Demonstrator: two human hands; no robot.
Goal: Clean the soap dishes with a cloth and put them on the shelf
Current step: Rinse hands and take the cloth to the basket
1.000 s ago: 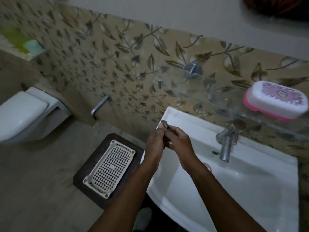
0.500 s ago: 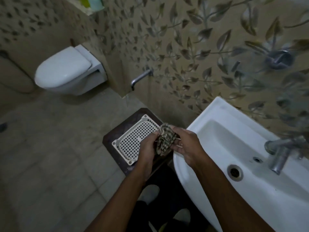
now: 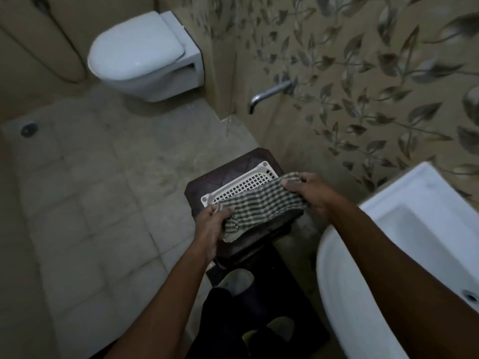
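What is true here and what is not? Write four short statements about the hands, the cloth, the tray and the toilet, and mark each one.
1. The left hand and the right hand both grip the checked cloth. True.
2. The checked cloth lies in the sink. False: it is held spread over the tray, left of the sink.
3. The toilet has its lid down. True.
4. The tray stands on the floor tiles. False: it rests on the dark stool.
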